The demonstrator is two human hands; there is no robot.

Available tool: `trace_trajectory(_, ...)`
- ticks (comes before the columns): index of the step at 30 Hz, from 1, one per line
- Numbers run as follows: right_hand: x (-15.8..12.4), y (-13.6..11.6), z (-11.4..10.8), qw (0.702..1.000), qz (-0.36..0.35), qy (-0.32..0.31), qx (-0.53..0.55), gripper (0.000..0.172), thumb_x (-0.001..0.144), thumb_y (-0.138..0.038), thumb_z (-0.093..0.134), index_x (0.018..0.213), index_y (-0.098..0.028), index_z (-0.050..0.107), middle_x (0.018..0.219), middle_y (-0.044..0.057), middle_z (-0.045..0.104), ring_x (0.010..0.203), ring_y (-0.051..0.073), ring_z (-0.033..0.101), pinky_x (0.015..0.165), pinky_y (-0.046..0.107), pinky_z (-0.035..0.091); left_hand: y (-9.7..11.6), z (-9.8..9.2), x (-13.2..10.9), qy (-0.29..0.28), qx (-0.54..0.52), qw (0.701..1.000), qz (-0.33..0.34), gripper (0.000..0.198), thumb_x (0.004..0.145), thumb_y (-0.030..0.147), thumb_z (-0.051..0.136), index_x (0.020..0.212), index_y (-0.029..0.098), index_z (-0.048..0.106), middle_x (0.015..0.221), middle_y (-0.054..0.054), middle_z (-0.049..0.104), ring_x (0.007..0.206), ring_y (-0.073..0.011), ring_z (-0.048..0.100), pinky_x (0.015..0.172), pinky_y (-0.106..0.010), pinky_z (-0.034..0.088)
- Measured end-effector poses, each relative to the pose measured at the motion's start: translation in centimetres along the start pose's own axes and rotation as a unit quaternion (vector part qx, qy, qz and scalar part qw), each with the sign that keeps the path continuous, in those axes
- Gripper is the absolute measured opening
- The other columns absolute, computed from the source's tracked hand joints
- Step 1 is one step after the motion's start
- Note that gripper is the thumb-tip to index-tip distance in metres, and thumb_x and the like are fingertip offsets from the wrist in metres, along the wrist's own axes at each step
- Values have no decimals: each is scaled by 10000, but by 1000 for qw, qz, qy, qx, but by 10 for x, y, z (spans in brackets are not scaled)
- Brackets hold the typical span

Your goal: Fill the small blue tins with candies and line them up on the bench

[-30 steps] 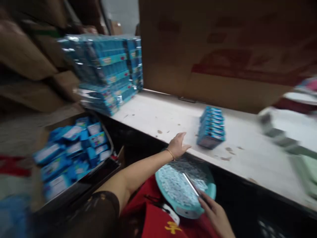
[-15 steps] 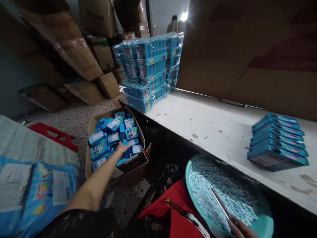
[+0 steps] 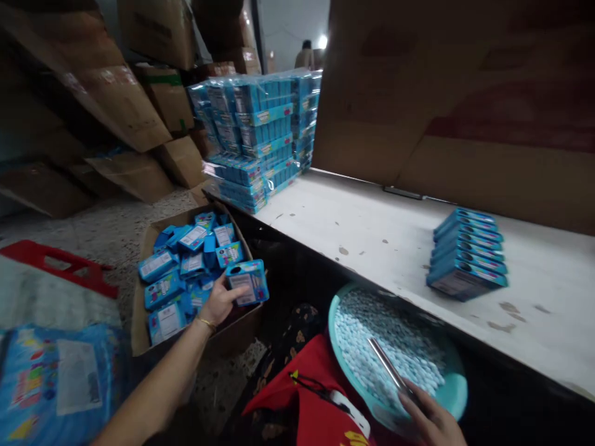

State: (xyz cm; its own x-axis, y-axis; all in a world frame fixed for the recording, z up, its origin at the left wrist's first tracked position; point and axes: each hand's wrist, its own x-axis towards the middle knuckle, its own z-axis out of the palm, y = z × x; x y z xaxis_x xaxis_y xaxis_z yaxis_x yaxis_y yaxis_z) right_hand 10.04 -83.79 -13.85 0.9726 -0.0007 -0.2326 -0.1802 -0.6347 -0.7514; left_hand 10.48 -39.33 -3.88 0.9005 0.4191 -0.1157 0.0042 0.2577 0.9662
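My left hand (image 3: 222, 305) grips a small blue printed box (image 3: 248, 283), tilted, above the right side of an open carton (image 3: 141, 297). Inside that carton lie many loose blue boxes (image 3: 163, 288) of the same kind. In my right hand (image 3: 432, 416) is a shiny, narrow metal tool (image 3: 387, 364) with a dark grip; its tip is over pale blue candies (image 3: 362, 347). They fill much of a turquoise basin (image 3: 458, 396) beside the table edge. A row of several upright blue boxes (image 3: 467, 260) stands on the white table (image 3: 372, 229).
Plastic-wrapped stacks of blue boxes (image 3: 260, 130) stand at the table's far end. A large cardboard sheet (image 3: 455, 93) rises behind the table. Brown cartons (image 3: 121, 105) are piled at the back left. Blue printed bags (image 3: 77, 378) and a red plastic piece (image 3: 60, 266) are at the left.
My left hand has lifted a blue box out of the pile in the carton. My right hand still holds the metal tool over the basin. The view has shifted a little to the right.
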Motion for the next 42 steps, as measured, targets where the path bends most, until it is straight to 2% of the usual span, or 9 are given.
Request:
trace_trajectory(4, -6, -4, -5, 999, -13, -28, 14, 481, 672, -481, 501, 1011, -159, 615, 1051, 72, 621, 1007, 243, 541, 871, 307, 427, -31, 76, -9, -112, 18, 992, -59, 395, 564, 224, 696, 918, 183, 524, 838, -19, 640, 771, -192, 609, 739, -375, 494)
trace_trajectory(7, -11, 1, -19, 1000, -15, -16, -19, 452, 747, -433, 429, 1073, -153, 569, 1102, 75, 592, 1030, 214, 525, 886, 295, 403, -48, 117, -17, -193, 138, 971, -20, 443, 555, 249, 704, 955, 193, 524, 838, -7, 629, 796, -185, 596, 765, -337, 475)
trace_trajectory(12, -9, 8, -47, 952, 51, 17, -302, 337, 825, -283, 330, 1078, -218, 543, 993, 90, 607, 861, 222, 587, 708, 318, 438, -78, 163, -20, -313, 144, 933, -105, 390, 605, 290, 675, 948, 180, 528, 889, -32, 633, 817, -187, 600, 774, -345, 477)
trace_trajectory(16, 8, 11, -46, 912, 39, 8, -408, 328, 816, -142, 301, 1010, -185, 562, 897, 107, 602, 777, 202, 589, 635, 275, 406, -115, 197, -11, -291, 41, 926, -237, 356, 617, 275, 673, 915, 177, 505, 866, -34, 634, 743, -161, 619, 716, -349, 509)
trace_trajectory(21, 39, 7, -10, 939, 24, 1, -343, 329, 830, -141, 297, 1059, -172, 532, 964, 100, 587, 852, 200, 570, 688, 275, 394, -159, 232, -6, -245, 41, 920, -303, 345, 600, 225, 687, 866, 172, 474, 806, -28, 629, 682, -147, 625, 668, -332, 527)
trace_trajectory(27, 70, 8, 20, 965, 29, -24, -261, 324, 822, -249, 396, 1127, -259, 504, 1094, 34, 572, 992, 187, 525, 801, 271, 373, -183, 244, -12, -257, 44, 912, -317, 349, 614, 272, 676, 870, 186, 454, 777, -12, 617, 648, -148, 621, 644, -347, 530)
trace_trajectory(33, 73, 21, 20, 997, 12, -13, -75, 361, 779, -288, 473, 1129, -221, 529, 1140, 30, 568, 1054, 184, 494, 884, 279, 355, -159, 230, -13, -322, 27, 903, -284, 358, 627, 265, 664, 928, 193, 482, 864, -19, 611, 750, -147, 609, 732, -340, 498)
trace_trajectory(39, 59, 16, -11, 999, -40, 12, 22, 351, 741, -256, 513, 1075, -162, 572, 1084, 68, 599, 996, 191, 529, 868, 298, 386, -128, 205, 2, -318, 131, 935, -90, 397, 658, 311, 629, 1010, 202, 480, 963, -22, 580, 902, -163, 555, 843, -319, 429)
trace_trajectory(42, 48, 1, -39, 996, -79, 4, 40, 336, 739, -262, 512, 1049, -158, 586, 1049, 67, 615, 966, 191, 542, 854, 303, 397, -126, 205, 6, -334, 241, 911, 19, 414, 670, 344, 606, 1036, 197, 479, 953, -25, 576, 896, -170, 543, 846, -314, 414)
